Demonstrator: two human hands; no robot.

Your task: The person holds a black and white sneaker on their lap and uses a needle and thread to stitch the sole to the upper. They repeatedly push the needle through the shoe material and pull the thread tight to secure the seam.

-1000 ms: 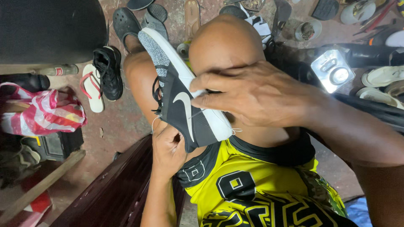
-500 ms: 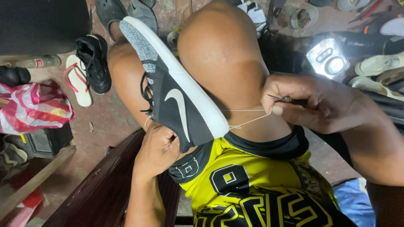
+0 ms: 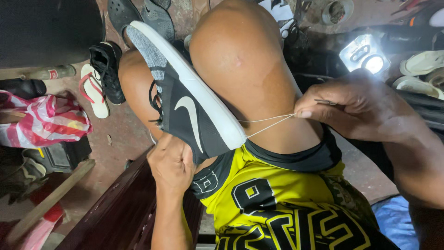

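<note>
Item: black sneaker (image 3: 194, 115), wedged between the knees, heel toward the lap. Left hand (image 3: 171, 162) is clamped on its heel. Right hand (image 3: 356, 106), pinched shut, is drawing pale thread (image 3: 268, 125) taut from the sole edge. Stitch-tightening step; next stitch calls for re-entering the sole edge.

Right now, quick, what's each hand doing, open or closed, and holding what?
Left hand: closed on the heel of the dark sneaker.
Right hand: closed, pinching a needle and pulling the thread taut from the sole.
</note>
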